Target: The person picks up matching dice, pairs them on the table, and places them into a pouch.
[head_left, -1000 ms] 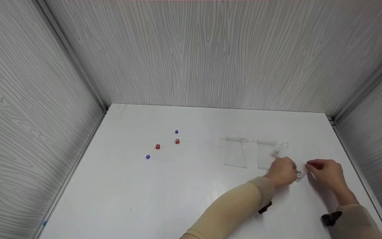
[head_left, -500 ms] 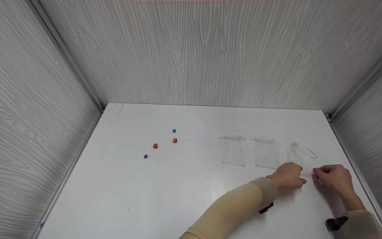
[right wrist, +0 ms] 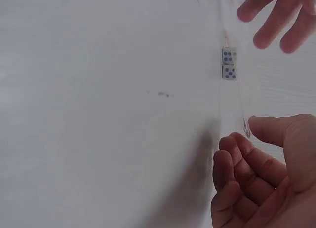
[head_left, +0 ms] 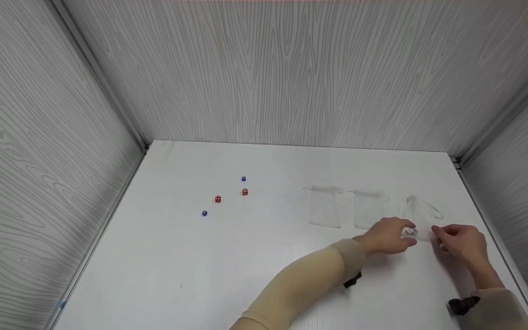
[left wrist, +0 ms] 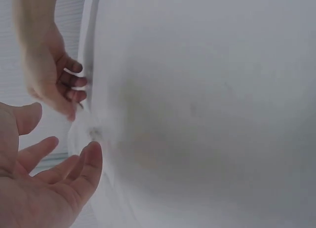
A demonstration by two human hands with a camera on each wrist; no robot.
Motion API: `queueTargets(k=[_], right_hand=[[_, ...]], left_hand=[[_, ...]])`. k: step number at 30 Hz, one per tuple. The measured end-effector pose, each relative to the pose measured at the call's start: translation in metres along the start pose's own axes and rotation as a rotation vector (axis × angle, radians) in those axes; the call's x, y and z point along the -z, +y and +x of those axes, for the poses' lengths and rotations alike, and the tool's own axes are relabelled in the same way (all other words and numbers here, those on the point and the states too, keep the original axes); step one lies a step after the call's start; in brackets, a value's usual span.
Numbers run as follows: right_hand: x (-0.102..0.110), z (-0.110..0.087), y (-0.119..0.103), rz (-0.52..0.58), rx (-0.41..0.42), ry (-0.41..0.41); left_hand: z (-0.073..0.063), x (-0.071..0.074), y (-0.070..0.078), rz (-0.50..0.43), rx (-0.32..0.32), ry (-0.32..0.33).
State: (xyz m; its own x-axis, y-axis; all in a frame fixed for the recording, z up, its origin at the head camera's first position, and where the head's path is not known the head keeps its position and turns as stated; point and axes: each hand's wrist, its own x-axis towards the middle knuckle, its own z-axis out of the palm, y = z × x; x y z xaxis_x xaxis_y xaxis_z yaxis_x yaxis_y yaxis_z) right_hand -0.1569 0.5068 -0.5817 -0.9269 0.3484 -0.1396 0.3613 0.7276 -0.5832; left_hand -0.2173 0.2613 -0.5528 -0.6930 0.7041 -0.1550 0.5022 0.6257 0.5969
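A small sheer drawstring bag [head_left: 420, 215] lies on the table at the right, with its cord loop towards the back. White dice [head_left: 409, 231] with dark blue pips [right wrist: 229, 65] show through its lower part. My left hand [head_left: 387, 235] is at the bag's left side, thumb and fingers spread around the dice and not closed on them; the left wrist view shows this hand [left wrist: 59, 183] with its fingers apart. On the other side, my right hand [head_left: 463, 243] pinches the bag's bottom right corner between thumb and fingertips [right wrist: 237, 141].
Two more sheer bags, a left one [head_left: 324, 206] and a middle one [head_left: 367, 208], lie flat in the same row. Farther left are two red dice [head_left: 218, 199] and two small blue dice [head_left: 205, 213]. Wood-grain panels [head_left: 264, 73] wall the white table [head_left: 245, 266] at back and sides.
The right-hand bag, first bunched between both hands, now lies spread flat. My left hand has loosened its fingers and shifted slightly left, baring the dice. My right hand moved slightly right, keeping its pinch.
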Motion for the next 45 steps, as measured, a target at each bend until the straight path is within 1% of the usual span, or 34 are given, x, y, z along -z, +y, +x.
queueTargets(k=[3, 6, 8, 11, 13, 15, 16, 18, 20, 23, 26, 29, 31, 32, 34, 35, 38, 42, 45], right_hand=[[-0.001, 0.001, -0.003, -0.045, 0.014, 0.058], [-0.002, -0.002, -0.006, -0.093, 0.058, 0.157], [-0.004, -0.004, -0.013, -0.099, 0.105, 0.22], [-0.01, -0.005, -0.028, -0.084, 0.229, 0.302], [-0.018, -0.006, -0.043, -0.072, 0.331, 0.324], [-0.031, -0.006, -0.057, -0.064, 0.429, 0.299], [-0.038, -0.005, -0.064, -0.065, 0.475, 0.271], [-0.054, -0.003, -0.078, -0.076, 0.552, 0.19], [-0.067, 0.0, -0.088, -0.089, 0.609, 0.101], [-0.08, 0.01, -0.097, -0.113, 0.668, 0.005], [-0.082, 0.019, -0.099, -0.161, 0.691, -0.048], [-0.081, 0.027, -0.098, -0.228, 0.702, -0.086], [-0.082, 0.029, -0.097, -0.272, 0.696, -0.115], [-0.082, 0.03, -0.097, -0.293, 0.694, -0.127], [-0.083, 0.031, -0.097, -0.321, 0.67, -0.15], [-0.083, 0.031, -0.097, -0.335, 0.656, -0.159], [-0.083, 0.032, -0.1, -0.361, 0.609, -0.183], [-0.081, 0.033, -0.102, -0.381, 0.56, -0.207], [-0.081, 0.034, -0.104, -0.386, 0.538, -0.22]], left_hand=[[-0.019, 0.017, -0.022, -0.049, -0.02, 0.036], [-0.042, 0.035, -0.049, -0.08, -0.077, 0.063], [-0.057, 0.047, -0.068, -0.09, -0.112, 0.084], [-0.078, 0.067, -0.096, -0.109, -0.141, 0.121], [-0.093, 0.08, -0.114, -0.12, -0.138, 0.154], [-0.109, 0.092, -0.134, -0.131, -0.122, 0.189], [-0.117, 0.097, -0.145, -0.139, -0.11, 0.207], [-0.134, 0.108, -0.167, -0.157, -0.077, 0.244], [-0.151, 0.118, -0.191, -0.178, -0.03, 0.282], [-0.176, 0.133, -0.225, -0.202, 0.054, 0.368], [-0.196, 0.146, -0.256, -0.213, 0.157, 0.474], [-0.215, 0.157, -0.283, -0.209, 0.281, 0.573], [-0.225, 0.163, -0.299, -0.197, 0.355, 0.623], [-0.229, 0.165, -0.305, -0.192, 0.389, 0.635], [-0.235, 0.168, -0.316, -0.188, 0.438, 0.636], [-0.236, 0.168, -0.321, -0.185, 0.458, 0.625], [-0.238, 0.168, -0.329, -0.169, 0.505, 0.561], [-0.234, 0.169, -0.33, -0.162, 0.54, 0.503], [-0.23, 0.171, -0.33, -0.151, 0.547, 0.485]])
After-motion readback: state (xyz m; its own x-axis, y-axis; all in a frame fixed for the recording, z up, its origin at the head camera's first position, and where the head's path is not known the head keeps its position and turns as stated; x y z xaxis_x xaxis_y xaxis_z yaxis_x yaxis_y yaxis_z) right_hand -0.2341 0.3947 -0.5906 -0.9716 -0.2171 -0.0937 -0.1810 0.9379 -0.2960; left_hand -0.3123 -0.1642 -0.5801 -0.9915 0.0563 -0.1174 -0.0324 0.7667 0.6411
